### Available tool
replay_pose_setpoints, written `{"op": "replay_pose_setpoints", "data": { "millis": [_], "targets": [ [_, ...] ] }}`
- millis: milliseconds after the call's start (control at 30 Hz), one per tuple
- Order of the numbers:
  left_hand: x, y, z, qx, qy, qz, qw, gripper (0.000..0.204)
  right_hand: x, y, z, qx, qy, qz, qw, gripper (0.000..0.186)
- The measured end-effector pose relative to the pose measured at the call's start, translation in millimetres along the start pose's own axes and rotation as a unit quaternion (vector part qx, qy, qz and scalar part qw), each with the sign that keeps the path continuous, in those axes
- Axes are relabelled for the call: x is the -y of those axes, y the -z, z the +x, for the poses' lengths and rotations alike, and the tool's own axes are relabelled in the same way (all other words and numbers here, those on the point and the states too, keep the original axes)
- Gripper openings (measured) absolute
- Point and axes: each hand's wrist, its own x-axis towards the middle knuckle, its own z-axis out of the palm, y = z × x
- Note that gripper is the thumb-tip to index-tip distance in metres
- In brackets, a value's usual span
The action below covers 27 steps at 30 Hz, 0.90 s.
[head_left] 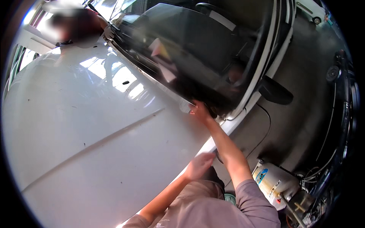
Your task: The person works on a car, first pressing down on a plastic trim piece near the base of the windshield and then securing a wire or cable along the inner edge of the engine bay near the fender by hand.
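Observation:
A white car hood [95, 125] spreads in front of me and to my left, with the dark windshield [182, 41] beyond it. My right arm stretches out to the rear corner of the hood, where my right hand [200, 111] is at the gap below the glass. Its fingers are bent in close together at the hood's edge; whatever they grip is hidden. Nearer my body, my left hand [201, 165] hovers by the side edge of the hood. Motion smears its fingers, and no held object shows.
Another person's gloved hand [109, 32] is at the far end of the windshield base. A black side mirror [275, 91] juts out on the right. On the floor stand a white tank [272, 184] and, near it, a dark cable [269, 127]. Dark car parts [344, 114] line the right side.

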Motion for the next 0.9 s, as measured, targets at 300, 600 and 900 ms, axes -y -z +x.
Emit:
{"op": "replay_pose_setpoints", "data": {
  "millis": [300,600,900],
  "targets": [
    [-80.9,-10.8,110.9,-0.357,-0.127,-0.122,0.917,0.031,39.1,8.5,-34.5,0.109,-0.144,0.167,0.969,0.052],
    [8.5,82.0,279.2,-0.622,0.004,-0.281,0.731,0.045,-13.3,-16.5,-22.8,0.136,-0.17,0.26,0.941,0.047],
    [-35.2,91.6,253.5,-0.575,0.164,0.064,0.799,0.032,-29.4,9.0,-7.8,0.159,-0.21,0.238,0.935,0.042]
  ]
}}
